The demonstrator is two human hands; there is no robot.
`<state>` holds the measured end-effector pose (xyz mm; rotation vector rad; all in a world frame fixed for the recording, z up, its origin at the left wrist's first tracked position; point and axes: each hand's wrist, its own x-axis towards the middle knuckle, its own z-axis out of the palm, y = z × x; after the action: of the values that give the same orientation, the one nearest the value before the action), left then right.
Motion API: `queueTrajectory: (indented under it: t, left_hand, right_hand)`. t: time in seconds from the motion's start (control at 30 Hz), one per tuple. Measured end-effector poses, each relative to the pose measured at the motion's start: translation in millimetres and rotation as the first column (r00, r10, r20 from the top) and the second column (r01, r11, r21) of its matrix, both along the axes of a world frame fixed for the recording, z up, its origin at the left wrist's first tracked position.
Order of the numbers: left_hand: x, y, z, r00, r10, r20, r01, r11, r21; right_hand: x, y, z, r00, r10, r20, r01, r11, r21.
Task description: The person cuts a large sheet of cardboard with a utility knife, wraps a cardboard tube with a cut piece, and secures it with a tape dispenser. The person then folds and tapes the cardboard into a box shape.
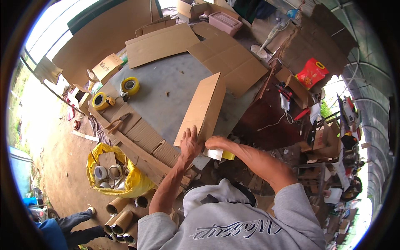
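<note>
Head view, plain brown folded cardboard box (pixel 203 107), left hand (pixel 189 143) flat on it, right hand (pixel 216 143) grip unclear.

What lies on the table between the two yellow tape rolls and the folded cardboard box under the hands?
In the head view, only bare grey tabletop separates the yellow tape rolls from the folded cardboard box; the pliers lie lower left, outside that stretch.

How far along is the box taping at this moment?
Done: the box is folded into shape and lies on the table. In hand: the left hand presses its near end while the right hand holds a yellow tape roll there. Left: no tape shows on the visible seams; flat cardboard lies behind.
</note>
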<state>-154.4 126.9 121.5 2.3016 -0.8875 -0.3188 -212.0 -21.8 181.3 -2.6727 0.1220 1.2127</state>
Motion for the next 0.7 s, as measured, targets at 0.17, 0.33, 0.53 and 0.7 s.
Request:
queueTrajectory:
  t: [0.17, 0.33, 0.53, 0.7]
  left_hand:
    - [-5.7, -16.9, 15.2, 0.998, 0.041, -0.042, -0.035, 0.990, 0.138]
    - [-28.2, -41.9, -12.4, 0.902, 0.182, 0.391, -0.259, 0.953, 0.154]
    - [-22.3, -37.7, -5.7, 0.818, 0.011, 0.575, -0.150, 0.969, 0.195]
    - [15.6, -8.7, 19.6, 0.868, -0.149, 0.474, 0.022, 0.965, 0.263]
  right_hand:
    - [-8.3, 20.8, 31.0, 0.974, -0.224, -0.025, 0.216, 0.961, -0.173]
    - [-48.7, -5.8, 6.5, 0.926, -0.370, 0.080, 0.378, 0.916, -0.137]
    - [-102.4, -114.9, -31.5, 0.686, -0.688, 0.239, 0.657, 0.726, 0.204]
    - [-104.8, -156.3, -14.8, 0.540, -0.774, 0.329, 0.481, 0.605, 0.634]
